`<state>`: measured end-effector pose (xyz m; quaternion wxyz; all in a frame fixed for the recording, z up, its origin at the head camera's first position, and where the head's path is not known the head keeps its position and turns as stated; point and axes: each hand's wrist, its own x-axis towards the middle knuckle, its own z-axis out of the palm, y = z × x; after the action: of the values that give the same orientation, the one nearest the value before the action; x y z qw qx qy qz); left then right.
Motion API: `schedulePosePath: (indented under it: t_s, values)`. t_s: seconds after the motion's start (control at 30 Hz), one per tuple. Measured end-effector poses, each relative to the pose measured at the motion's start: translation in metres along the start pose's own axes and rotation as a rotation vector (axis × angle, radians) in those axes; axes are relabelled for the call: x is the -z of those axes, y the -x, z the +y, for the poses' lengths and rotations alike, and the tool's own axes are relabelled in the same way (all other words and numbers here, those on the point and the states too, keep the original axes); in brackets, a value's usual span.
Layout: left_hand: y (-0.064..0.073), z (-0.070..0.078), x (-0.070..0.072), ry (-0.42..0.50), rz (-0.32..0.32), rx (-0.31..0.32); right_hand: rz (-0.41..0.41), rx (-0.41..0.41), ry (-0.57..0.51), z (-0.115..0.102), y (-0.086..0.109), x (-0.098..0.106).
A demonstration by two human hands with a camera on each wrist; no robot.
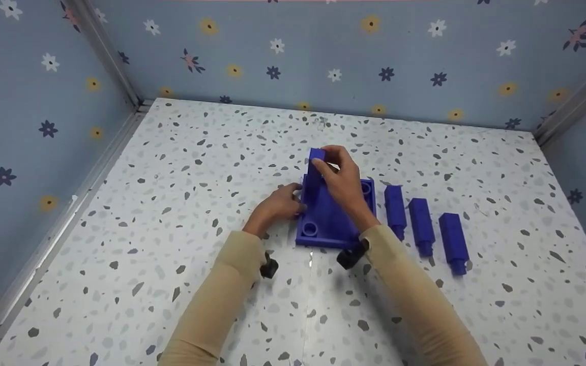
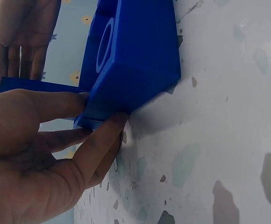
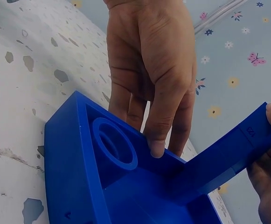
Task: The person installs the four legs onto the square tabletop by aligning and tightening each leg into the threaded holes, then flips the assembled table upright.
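A blue rectangular tray-like base (image 1: 331,218) with raised walls and round sockets in its corners lies on the table. My right hand (image 1: 343,178) pinches the top of a blue square leg (image 1: 314,170), which stands upright in the base's far left corner; its lower end is hidden there in the right wrist view. My left hand (image 1: 279,203) grips the base's left wall, thumb (image 3: 157,147) over the rim and fingers along the outside. Near the front left corner, a round socket (image 3: 115,143) shows unfilled.
Three more blue legs lie in a row right of the base: a near one (image 1: 395,211), a middle one (image 1: 421,226) and a far right one (image 1: 453,243), narrow ends toward me. Flower-patterned walls (image 1: 318,56) bound the speckled white table (image 1: 171,152).
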<state>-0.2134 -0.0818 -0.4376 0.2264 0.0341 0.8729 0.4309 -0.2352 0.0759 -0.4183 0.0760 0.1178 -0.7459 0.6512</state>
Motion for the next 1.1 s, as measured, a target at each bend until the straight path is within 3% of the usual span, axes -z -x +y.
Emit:
schedulePosePath:
  t_s: [0.17, 0.63, 1.1]
  values:
    - [0.001, 0.001, 0.0, -0.008, 0.004, -0.004, 0.0, 0.008, -0.011, -0.016, 0.006, 0.0]
    - [0.001, 0.001, 0.0, 0.029, -0.014, 0.012, -0.037, 0.002, -0.012, 0.011, -0.003, 0.004]
    - [-0.001, 0.001, 0.003, 0.0, -0.016, 0.015, -0.013, -0.024, 0.009, -0.002, 0.005, 0.023]
